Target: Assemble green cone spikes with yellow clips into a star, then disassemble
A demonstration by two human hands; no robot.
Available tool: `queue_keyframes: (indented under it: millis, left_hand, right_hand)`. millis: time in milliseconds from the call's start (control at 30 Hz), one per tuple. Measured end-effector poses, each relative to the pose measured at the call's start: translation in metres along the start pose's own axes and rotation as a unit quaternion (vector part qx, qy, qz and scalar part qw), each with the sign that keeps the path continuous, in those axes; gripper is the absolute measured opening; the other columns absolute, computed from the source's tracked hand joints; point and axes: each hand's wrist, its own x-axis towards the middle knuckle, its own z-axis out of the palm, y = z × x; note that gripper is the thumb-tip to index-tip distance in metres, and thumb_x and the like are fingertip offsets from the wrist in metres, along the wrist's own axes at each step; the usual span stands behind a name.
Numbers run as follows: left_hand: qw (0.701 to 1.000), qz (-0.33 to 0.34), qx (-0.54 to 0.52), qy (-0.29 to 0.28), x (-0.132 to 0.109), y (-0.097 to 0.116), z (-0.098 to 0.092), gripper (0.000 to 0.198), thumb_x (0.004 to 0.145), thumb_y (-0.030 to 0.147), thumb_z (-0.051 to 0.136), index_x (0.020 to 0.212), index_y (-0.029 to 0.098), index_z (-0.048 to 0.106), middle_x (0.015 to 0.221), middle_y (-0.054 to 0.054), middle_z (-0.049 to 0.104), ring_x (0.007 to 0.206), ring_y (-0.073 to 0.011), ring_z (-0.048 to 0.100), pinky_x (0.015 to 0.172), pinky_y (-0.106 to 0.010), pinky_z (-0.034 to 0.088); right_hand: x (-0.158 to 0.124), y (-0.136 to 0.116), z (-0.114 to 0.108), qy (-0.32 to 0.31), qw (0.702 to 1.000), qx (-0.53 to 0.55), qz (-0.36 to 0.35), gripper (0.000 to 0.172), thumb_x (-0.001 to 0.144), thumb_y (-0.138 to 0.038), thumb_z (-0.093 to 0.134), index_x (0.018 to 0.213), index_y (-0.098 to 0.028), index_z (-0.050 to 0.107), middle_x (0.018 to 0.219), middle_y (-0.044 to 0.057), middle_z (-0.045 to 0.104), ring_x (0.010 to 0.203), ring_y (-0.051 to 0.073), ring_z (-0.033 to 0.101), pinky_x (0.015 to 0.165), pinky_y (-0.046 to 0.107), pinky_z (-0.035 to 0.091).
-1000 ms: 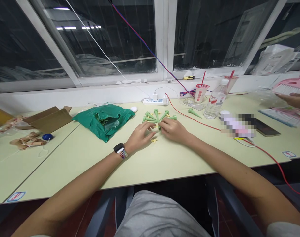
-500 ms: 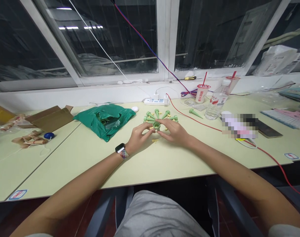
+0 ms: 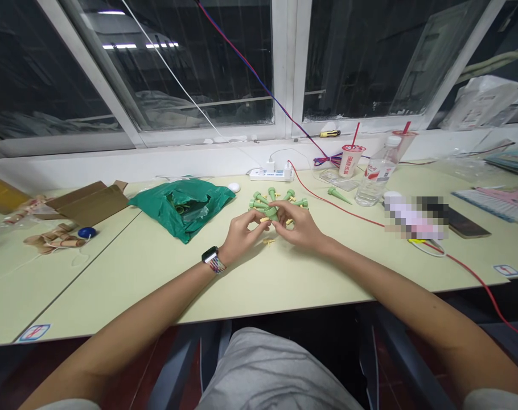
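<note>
My right hand (image 3: 300, 228) pinches a green plastic watering spike (image 3: 271, 213) by its wide cup end. At the spike's near left side, my left hand (image 3: 243, 232) has thumb and fingers closed on a small yellow valve (image 3: 264, 220), partly hidden by the fingertips. The two pieces touch or nearly touch; I cannot tell if they are joined. Behind my hands, several similar green spikes (image 3: 271, 193) with yellow valves lie fanned out on the table. Another loose yellow valve (image 3: 268, 242) rests just in front of my hands. A single spike (image 3: 339, 195) lies off to the right.
A torn green plastic bag (image 3: 182, 208) with green pieces inside lies left. Further left are cardboard (image 3: 86, 205) and wooden pieces (image 3: 56, 239). A power strip (image 3: 271, 174), drink cup (image 3: 350, 160) and water bottle (image 3: 374, 176) stand behind. A red cable (image 3: 348, 212) crosses the right side.
The green spike has tilted in my fingers: its round opening faced me before, and now its side shows. My hands have otherwise hardly moved, and the view has shifted slightly.
</note>
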Motion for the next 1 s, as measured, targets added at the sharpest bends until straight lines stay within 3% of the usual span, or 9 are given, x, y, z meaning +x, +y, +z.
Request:
queue_keyframes:
  millis: [67,233,300,400,467,567,667,833,1000]
  left_hand:
    - [0.997,-0.040,-0.060,-0.019,0.002,0.000,0.000,0.029,0.099,0.047,0.073,0.089,0.020,0.068,0.083,-0.003,0.076,0.079,-0.0204,0.074,0.078,-0.035,0.058]
    - [0.964,-0.128,-0.197,-0.127,0.009,-0.003,0.000,0.035,0.099,0.050,0.072,0.083,0.019,0.068,0.078,-0.005,0.075,0.068,-0.0196,0.072,0.075,-0.037,0.060]
    - [0.969,-0.117,-0.181,-0.117,0.009,-0.004,0.000,0.033,0.100,0.049,0.070,0.085,0.019,0.066,0.078,-0.005,0.074,0.069,-0.0195,0.072,0.073,-0.036,0.060]
    - [0.997,-0.032,-0.034,-0.058,0.005,-0.004,-0.003,0.030,0.100,0.048,0.069,0.088,0.021,0.066,0.082,-0.005,0.074,0.076,-0.0203,0.071,0.071,-0.033,0.057]
    - [0.998,0.018,0.049,-0.041,0.003,-0.003,-0.005,0.030,0.100,0.048,0.068,0.087,0.021,0.067,0.084,-0.005,0.074,0.078,-0.0206,0.070,0.071,-0.033,0.055]
    - [0.997,-0.030,-0.008,-0.076,0.002,-0.004,-0.007,0.032,0.104,0.049,0.063,0.087,0.021,0.065,0.077,-0.004,0.074,0.073,-0.0197,0.069,0.071,-0.032,0.056]
    - [0.985,-0.082,-0.080,-0.127,0.002,-0.007,-0.008,0.035,0.105,0.050,0.061,0.088,0.020,0.066,0.078,-0.004,0.074,0.074,-0.0198,0.070,0.073,-0.033,0.056]
    - [0.989,-0.008,0.017,-0.146,0.003,-0.012,-0.006,0.031,0.104,0.047,0.065,0.094,0.021,0.078,0.096,-0.007,0.075,0.091,-0.0226,0.070,0.084,-0.037,0.054]
    - [0.977,0.029,0.091,-0.188,0.002,-0.015,-0.003,0.031,0.107,0.045,0.061,0.106,0.024,0.084,0.098,-0.008,0.074,0.098,-0.0248,0.068,0.089,-0.040,0.054]
  right_hand:
    - [0.000,0.003,-0.001,-0.005,1.000,-0.009,-0.013,0.036,0.100,-0.023,0.062,0.136,-0.023,0.061,0.090,0.002,0.068,0.069,0.015,0.062,0.068,0.030,0.057]
    - [0.000,0.014,-0.008,-0.027,0.995,-0.064,-0.066,0.038,0.100,-0.019,0.059,0.137,-0.025,0.062,0.101,0.006,0.074,0.076,0.018,0.065,0.077,0.035,0.058]
    - [0.000,0.014,-0.009,-0.027,0.996,-0.065,-0.057,0.038,0.099,-0.020,0.059,0.137,-0.025,0.063,0.097,0.005,0.073,0.074,0.018,0.064,0.075,0.034,0.058]
    - [0.001,0.011,-0.006,-0.014,0.999,-0.036,-0.024,0.039,0.098,-0.022,0.062,0.137,-0.025,0.064,0.090,0.002,0.071,0.066,0.015,0.061,0.067,0.030,0.056]
    - [0.002,0.009,-0.006,-0.014,1.000,-0.025,-0.009,0.040,0.097,-0.023,0.062,0.136,-0.025,0.064,0.087,0.001,0.069,0.066,0.015,0.061,0.066,0.029,0.055]
    - [0.003,0.016,-0.015,-0.002,0.998,-0.062,-0.013,0.039,0.098,-0.023,0.059,0.137,-0.025,0.064,0.090,0.003,0.069,0.070,0.017,0.061,0.070,0.032,0.056]
    - [0.004,0.034,-0.038,0.017,0.988,-0.152,-0.009,0.042,0.100,-0.025,0.055,0.141,-0.022,0.061,0.092,0.006,0.068,0.075,0.020,0.061,0.077,0.036,0.056]
    - [-0.002,0.069,-0.086,0.014,0.946,-0.301,0.116,0.048,0.100,-0.027,0.054,0.146,-0.014,0.056,0.106,0.012,0.072,0.090,0.025,0.067,0.086,0.037,0.053]
    - [-0.011,0.094,-0.117,-0.040,0.865,-0.443,0.230,0.024,0.100,-0.026,0.057,0.118,-0.018,0.071,0.118,0.015,0.075,0.112,0.030,0.065,0.086,0.036,0.047]
